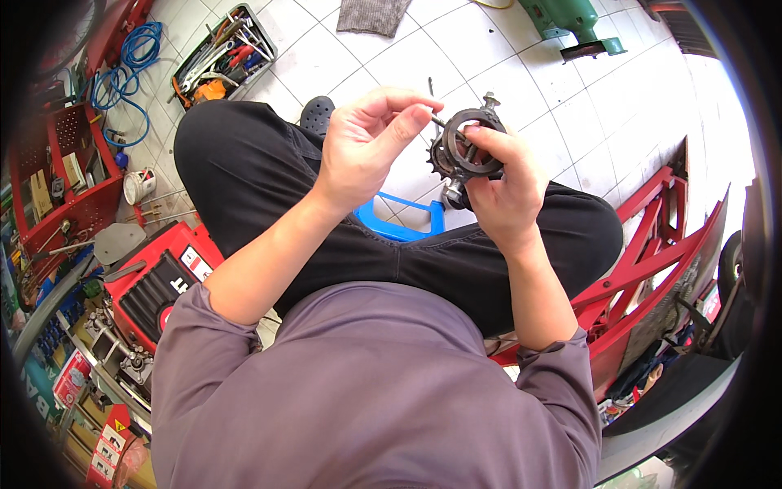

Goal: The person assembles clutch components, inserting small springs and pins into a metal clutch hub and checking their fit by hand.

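My left hand (366,143) is raised with thumb and forefinger closed on a thin dark metal rod (439,120), which reaches into a round metal part beside it. My right hand (509,183) grips that dark ringed part (452,134) from the right and below, thumb across its face. The part has a toothed sprocket (437,161) at its left side and bolt-like silver fittings (489,102) at top and bottom. Both hands are over my lap in dark trousers. Where exactly the rod ends in the part, I cannot tell.
A tool tray (224,53) lies on the tiled floor, near coiled blue hose (138,49). Red metal stands (50,196), (652,236) flank me, with a red machine (163,285) lower left, a green machine (562,20) top right and a blue plastic stool (391,228) beneath me.
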`<act>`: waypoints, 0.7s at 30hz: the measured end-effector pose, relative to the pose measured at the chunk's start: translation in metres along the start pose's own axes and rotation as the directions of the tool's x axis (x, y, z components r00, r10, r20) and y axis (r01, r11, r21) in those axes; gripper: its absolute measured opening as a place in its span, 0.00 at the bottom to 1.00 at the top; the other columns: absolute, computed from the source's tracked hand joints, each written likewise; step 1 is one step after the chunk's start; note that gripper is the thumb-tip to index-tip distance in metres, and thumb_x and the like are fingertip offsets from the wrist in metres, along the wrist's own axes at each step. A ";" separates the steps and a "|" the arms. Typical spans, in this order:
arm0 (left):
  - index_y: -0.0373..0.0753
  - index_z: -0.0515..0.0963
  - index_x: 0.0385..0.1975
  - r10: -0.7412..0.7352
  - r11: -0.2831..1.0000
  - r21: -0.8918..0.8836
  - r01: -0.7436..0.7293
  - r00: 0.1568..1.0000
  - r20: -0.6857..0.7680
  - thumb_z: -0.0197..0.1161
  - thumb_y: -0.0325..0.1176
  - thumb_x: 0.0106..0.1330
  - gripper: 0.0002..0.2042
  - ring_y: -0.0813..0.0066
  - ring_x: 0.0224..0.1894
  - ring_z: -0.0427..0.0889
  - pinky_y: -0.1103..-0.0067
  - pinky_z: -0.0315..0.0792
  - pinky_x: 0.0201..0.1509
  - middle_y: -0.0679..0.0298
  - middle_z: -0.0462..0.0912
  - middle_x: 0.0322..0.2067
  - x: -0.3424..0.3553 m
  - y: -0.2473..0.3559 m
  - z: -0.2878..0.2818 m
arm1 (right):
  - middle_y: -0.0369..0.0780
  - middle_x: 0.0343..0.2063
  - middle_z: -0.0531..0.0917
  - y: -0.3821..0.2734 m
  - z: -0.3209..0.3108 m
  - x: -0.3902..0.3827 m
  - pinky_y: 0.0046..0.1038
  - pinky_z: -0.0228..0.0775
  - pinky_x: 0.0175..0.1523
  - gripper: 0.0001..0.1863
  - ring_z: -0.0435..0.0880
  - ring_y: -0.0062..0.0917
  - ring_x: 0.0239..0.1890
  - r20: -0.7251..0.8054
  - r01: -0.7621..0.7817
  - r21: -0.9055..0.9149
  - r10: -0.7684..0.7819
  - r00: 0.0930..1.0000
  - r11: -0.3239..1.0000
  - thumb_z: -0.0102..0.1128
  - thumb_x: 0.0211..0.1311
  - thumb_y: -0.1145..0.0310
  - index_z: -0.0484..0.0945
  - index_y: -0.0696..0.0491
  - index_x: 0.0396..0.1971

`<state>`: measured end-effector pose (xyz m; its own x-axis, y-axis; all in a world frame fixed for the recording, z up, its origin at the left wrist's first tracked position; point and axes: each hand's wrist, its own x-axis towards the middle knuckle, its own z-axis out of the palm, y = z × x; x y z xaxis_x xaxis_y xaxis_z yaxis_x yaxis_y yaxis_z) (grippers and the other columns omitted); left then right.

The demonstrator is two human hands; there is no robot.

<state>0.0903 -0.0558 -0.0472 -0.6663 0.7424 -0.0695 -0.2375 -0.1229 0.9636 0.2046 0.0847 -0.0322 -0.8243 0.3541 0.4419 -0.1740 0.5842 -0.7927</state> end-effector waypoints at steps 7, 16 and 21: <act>0.31 0.76 0.43 -0.083 0.997 0.003 0.083 0.994 0.071 0.53 0.34 0.68 0.13 0.80 0.41 0.76 0.78 0.68 0.46 0.59 0.81 0.40 0.009 0.007 -0.010 | 0.42 0.33 0.82 0.002 -0.002 0.001 0.25 0.76 0.36 0.24 0.82 0.29 0.33 -0.007 0.027 0.017 -0.027 1.000 1.000 0.63 0.36 0.88 0.77 0.56 0.40; 0.30 0.78 0.36 -0.140 0.990 0.051 0.135 0.984 0.108 0.53 0.28 0.64 0.08 0.80 0.40 0.75 0.84 0.66 0.44 0.61 0.80 0.34 0.010 0.019 -0.021 | 0.41 0.31 0.81 0.001 -0.002 0.003 0.23 0.73 0.33 0.24 0.80 0.27 0.28 0.016 0.053 0.022 -0.053 0.998 0.998 0.62 0.36 0.88 0.77 0.56 0.40; 0.32 0.78 0.36 -0.056 0.991 0.127 0.042 0.992 0.110 0.57 0.30 0.64 0.08 0.81 0.38 0.74 0.84 0.66 0.42 0.62 0.80 0.33 0.009 0.028 -0.009 | 0.40 0.31 0.81 0.002 -0.002 0.003 0.22 0.72 0.33 0.25 0.79 0.26 0.27 0.013 0.035 0.036 -0.035 0.999 0.999 0.61 0.35 0.89 0.77 0.56 0.40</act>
<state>0.0712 -0.0584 -0.0235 -0.5704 0.8158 -0.0948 -0.1733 -0.0067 0.9848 0.2030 0.0885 -0.0314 -0.8243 0.3240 0.4642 -0.2220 0.5693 -0.7916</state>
